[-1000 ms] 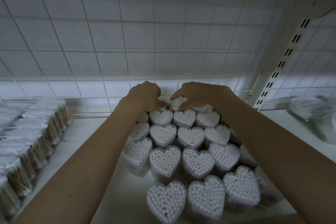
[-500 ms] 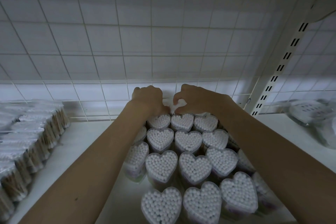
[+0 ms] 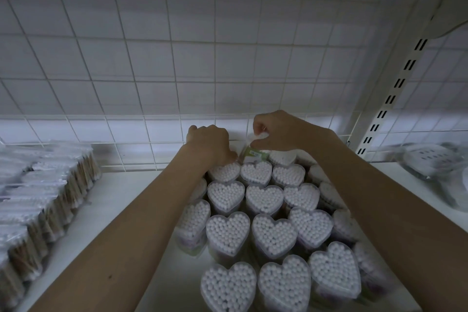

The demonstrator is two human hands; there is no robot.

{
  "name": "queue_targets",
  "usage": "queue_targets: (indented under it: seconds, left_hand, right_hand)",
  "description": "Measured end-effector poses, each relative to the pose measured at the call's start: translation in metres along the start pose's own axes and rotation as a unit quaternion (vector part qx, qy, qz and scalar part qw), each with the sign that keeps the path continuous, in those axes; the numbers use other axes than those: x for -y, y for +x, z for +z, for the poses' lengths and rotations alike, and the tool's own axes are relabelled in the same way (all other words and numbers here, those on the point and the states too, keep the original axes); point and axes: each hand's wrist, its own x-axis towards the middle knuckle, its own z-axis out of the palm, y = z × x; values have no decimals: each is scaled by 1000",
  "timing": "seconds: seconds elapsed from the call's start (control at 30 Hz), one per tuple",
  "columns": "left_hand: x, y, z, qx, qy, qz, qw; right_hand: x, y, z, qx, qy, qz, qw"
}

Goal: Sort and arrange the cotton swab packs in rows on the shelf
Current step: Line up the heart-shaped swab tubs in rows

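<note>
Flanking heart packs [image 3: 264, 199]: bagged swabs [image 3: 38, 200], upright [image 3: 395, 99].

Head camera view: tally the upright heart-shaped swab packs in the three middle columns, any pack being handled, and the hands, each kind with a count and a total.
Upright heart packs, three middle columns: 12
Tilted pack pinched by the right hand: 1
Hands, including the left hand: 2
Total: 15
The side columns are partly hidden and not counted.

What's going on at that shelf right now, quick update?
Right hand pinching a tilted pack at the back row. Left hand curled against the back packs; grip unclear. Heart packs stand in rows. Nothing blocking.
</note>
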Motion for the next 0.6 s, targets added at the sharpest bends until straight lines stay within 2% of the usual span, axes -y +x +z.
queue_targets:
  seconds: [0.13, 0.43, 0.6]
  left_hand:
    - [-1, 0, 1, -1, 19, -11, 1000]
    - [6, -3, -3, -6, 1, 23, 1000]
    - [20, -2, -12, -21, -68, 67, 995]
  right_hand:
    - [6, -6, -16, -9, 47, 4, 999]
    - [5, -22, -26, 3, 32, 20, 999]
    - [0, -28, -25, 10, 36, 0, 999]
